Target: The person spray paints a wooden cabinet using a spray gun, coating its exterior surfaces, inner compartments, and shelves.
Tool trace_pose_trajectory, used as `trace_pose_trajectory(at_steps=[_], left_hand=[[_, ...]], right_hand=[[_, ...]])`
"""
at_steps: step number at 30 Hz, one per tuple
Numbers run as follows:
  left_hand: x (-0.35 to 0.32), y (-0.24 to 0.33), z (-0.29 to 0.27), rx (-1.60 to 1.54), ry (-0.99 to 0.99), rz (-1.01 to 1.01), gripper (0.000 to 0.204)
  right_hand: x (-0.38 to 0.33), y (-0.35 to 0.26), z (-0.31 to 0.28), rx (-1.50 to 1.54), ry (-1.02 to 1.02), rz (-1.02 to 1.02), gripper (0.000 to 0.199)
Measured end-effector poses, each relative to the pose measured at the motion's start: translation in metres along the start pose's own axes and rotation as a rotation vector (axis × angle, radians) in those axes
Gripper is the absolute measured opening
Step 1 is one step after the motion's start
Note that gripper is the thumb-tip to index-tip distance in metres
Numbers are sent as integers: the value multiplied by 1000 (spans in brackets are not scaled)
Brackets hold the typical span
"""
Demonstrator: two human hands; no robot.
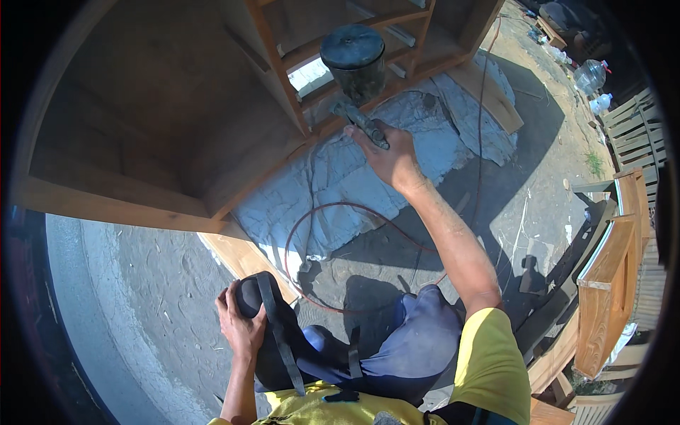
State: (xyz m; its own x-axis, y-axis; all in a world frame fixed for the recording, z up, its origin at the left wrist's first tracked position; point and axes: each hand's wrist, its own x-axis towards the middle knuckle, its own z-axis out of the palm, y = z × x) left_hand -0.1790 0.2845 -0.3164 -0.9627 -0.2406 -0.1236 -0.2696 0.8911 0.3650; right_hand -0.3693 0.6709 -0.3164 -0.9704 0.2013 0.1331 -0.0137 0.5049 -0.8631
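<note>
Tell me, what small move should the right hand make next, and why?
I'd perhaps ease the spray gun gently sideways along the front of the wooden cabinet: the right hand grips the gun before that open front, and its bulky lidded cup might tip with a jerk.

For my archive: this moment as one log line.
left hand: on black padded item; right hand: gripping spray gun; nearby: cabinet, red hose

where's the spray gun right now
In the head view, the spray gun is at the upper middle, held in the right hand, in front of the open wooden cabinet.
</note>
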Motion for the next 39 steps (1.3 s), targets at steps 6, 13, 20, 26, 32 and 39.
trace_pose_trajectory(at_steps=[6, 13, 20, 26, 32, 39], left_hand=[[4, -16, -2, -25, 41, -1, 74], [6, -5, 3, -9, 44, -45, 73], [-4, -18, 1, -7, 129, -59, 73], [-19, -22, 3, -4, 176, -57, 77], [-26, -23, 0, 70, 206, -135, 78], [-24, -19, 6, 53, 222, -71, 77]], right_hand=[[-6, -1, 19, -55, -28, -13, 53], [-23, 43, 39, 75, -24, 8, 50], [-12, 125, 75, -27, 172, 1, 48], [51, 183, 16, -239, 487, 73, 46], [99, 183, -26, -288, 707, -78, 45], [119, 199, -37, -340, 649, 107, 54]])
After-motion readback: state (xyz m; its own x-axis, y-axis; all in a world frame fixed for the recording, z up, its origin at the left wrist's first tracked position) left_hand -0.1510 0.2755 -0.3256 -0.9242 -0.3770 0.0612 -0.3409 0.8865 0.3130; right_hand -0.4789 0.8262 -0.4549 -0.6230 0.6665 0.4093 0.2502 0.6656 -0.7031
